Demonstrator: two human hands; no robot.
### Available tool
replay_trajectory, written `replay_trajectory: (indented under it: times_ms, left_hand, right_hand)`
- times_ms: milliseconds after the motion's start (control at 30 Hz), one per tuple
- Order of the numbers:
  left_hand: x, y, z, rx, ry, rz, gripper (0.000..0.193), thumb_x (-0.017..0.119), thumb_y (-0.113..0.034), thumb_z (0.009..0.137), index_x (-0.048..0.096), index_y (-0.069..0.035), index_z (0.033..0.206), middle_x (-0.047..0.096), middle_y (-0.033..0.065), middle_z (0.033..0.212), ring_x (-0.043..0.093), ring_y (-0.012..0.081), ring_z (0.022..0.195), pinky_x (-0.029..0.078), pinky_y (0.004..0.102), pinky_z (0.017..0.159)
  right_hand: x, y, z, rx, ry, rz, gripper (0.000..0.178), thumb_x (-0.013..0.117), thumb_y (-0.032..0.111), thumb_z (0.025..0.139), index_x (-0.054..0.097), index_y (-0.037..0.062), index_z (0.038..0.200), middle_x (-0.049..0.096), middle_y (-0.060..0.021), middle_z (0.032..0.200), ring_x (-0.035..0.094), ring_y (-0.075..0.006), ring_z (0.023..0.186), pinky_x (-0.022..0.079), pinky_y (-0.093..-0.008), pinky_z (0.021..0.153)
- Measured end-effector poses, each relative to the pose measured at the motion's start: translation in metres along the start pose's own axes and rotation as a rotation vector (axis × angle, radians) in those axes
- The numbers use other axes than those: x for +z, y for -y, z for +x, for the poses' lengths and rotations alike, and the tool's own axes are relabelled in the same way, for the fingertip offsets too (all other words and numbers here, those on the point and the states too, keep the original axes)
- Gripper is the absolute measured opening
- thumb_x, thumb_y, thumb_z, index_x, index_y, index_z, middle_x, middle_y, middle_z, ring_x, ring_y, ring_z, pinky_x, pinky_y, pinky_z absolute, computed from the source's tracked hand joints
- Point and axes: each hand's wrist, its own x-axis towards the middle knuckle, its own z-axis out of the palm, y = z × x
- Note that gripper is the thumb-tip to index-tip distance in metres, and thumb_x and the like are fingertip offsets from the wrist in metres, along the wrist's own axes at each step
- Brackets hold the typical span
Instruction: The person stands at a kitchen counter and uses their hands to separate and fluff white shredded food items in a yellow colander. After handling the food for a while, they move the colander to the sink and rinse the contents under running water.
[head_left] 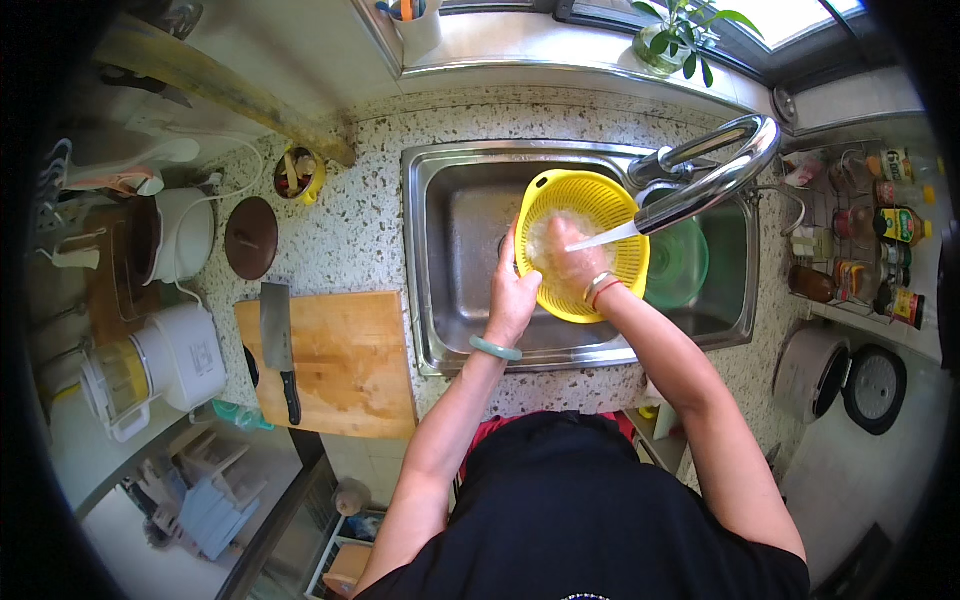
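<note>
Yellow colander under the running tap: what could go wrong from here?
The yellow colander is steadied at its rim only by the left hand, so it might tip and spill its pale contents into the sink. Water from the faucet strikes the right hand and may splash onto the counter.

The yellow colander (583,245) looks like glossy plastic; sink (455,300) and tap (715,165) are shiny metal. Left, the cutting board (345,365) is matt wood on speckled, probably stone counter (350,225).

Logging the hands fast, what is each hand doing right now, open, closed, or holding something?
Left hand: closed on the rim of the yellow colander, holding it over the sink.
Right hand: inside the colander, on the white food under the running water; grip cannot be told.
</note>
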Motion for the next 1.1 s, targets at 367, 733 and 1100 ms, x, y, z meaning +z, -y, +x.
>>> replay_trajectory:
  times_ms: [367, 733, 1100]
  left_hand:
    - [-0.010, 0.003, 0.003, 0.022, 0.023, -0.084, 0.075, 0.040, 0.018, 0.073, 0.031, -0.007, 0.142, 0.044, 0.0102, 0.137, 0.045, 0.0181, 0.123, 0.039, 0.0287, 0.101]
    - [0.000, 0.006, -0.004, -0.074, -0.052, -0.042, 0.076, 0.043, 0.016, 0.074, 0.026, -0.007, 0.144, 0.048, 0.0080, 0.131, 0.050, 0.0161, 0.114, 0.044, 0.0270, 0.094]
    - [-0.003, 0.002, 0.001, -0.033, 0.004, -0.097, 0.074, 0.044, 0.015, 0.075, 0.027, -0.007, 0.144, 0.048, 0.0067, 0.132, 0.048, 0.0160, 0.118, 0.042, 0.0271, 0.097]
  right_hand:
    - [-0.049, -0.025, -0.004, -0.036, -0.102, 0.009, 0.045, 0.066, 0.031, 0.079, 0.057, 0.0046, 0.114, 0.056, -0.0176, 0.112, 0.058, -0.0330, 0.094, 0.050, -0.0430, 0.077]
    - [0.005, 0.010, -0.002, 0.054, 0.018, 0.181, 0.026, 0.058, 0.024, 0.084, 0.056, 0.0032, 0.099, 0.061, -0.0234, 0.083, 0.062, -0.0392, 0.076, 0.050, -0.0450, 0.063]
    - [-0.037, -0.007, 0.001, 0.070, -0.217, 0.100, 0.036, 0.062, 0.024, 0.079, 0.054, 0.0089, 0.111, 0.051, -0.0148, 0.113, 0.057, -0.0356, 0.092, 0.047, -0.0428, 0.080]
